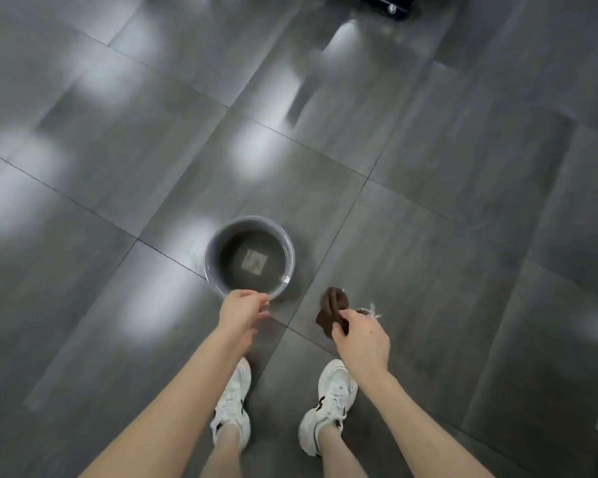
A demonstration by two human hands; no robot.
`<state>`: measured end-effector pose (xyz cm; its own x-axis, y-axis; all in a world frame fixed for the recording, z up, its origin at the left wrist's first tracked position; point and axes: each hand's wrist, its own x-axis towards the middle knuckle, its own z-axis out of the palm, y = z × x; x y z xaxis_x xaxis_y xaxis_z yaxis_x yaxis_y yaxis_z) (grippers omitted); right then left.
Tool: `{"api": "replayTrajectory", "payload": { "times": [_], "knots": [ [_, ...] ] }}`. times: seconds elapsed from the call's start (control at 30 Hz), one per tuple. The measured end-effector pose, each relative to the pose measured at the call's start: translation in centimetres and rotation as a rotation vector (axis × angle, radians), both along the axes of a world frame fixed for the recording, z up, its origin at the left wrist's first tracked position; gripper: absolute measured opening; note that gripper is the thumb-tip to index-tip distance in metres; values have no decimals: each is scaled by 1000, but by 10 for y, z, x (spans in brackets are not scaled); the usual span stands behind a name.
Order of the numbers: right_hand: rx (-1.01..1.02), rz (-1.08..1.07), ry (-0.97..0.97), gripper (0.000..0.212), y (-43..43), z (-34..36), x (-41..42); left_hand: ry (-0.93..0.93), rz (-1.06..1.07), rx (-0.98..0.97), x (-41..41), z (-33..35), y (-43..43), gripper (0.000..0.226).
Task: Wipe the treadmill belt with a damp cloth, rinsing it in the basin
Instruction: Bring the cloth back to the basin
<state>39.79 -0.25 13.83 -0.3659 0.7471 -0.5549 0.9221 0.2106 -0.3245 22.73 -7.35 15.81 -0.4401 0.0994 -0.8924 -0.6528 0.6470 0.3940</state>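
Head view: a person stands on grey floor tiles (463, 201); the left hand (244, 312) curls its fingers over the near rim of a basin (210, 262) holding water, while the right hand (361, 339) pinches a bunched brown cloth (332, 303) in its fingers, just right of the basin.

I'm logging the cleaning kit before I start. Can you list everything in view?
grey round plastic basin: one, grey, centre, holds water
brown crumpled cloth: one, brown, right of the basin, in the right hand
black wheeled object: one, black, top edge, cut off
grey tiled floor: glossy grey, throughout
white sneakers: two, white with black marks, bottom centre
left hand: one, fingers curled on the basin's near rim
right hand: one, pinches the cloth
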Motion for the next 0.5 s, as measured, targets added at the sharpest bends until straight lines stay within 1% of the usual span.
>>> {"api": "replayTrajectory", "payload": {
  "times": [0.07,0.2,0.27,0.33,0.4,0.47,0.5],
  "knots": [
    [-35,-140,-72,24,7,-40,-17,24,-24,-5,-15,-42,-2,9],
    [-181,-650,-93,19,16,-120,-51,56,-146,-28,-43,-125,-4,13],
    [-207,-881,-61,16,19,-155,-68,138,-270,-28,-56,-164,-5,13],
    [-227,-1013,-26,10,15,-184,-86,218,-479,-37,-68,-196,-7,11],
    [-279,-1113,18,18,7,-210,-106,227,-612,-13,-78,-221,-11,12],
    [-353,-1278,107,29,1,-231,-126,197,-672,21,-87,-242,-15,13],
    [-421,-1380,171,27,2,-239,-136,186,-701,37,-90,-250,-14,13]
  ]
}}
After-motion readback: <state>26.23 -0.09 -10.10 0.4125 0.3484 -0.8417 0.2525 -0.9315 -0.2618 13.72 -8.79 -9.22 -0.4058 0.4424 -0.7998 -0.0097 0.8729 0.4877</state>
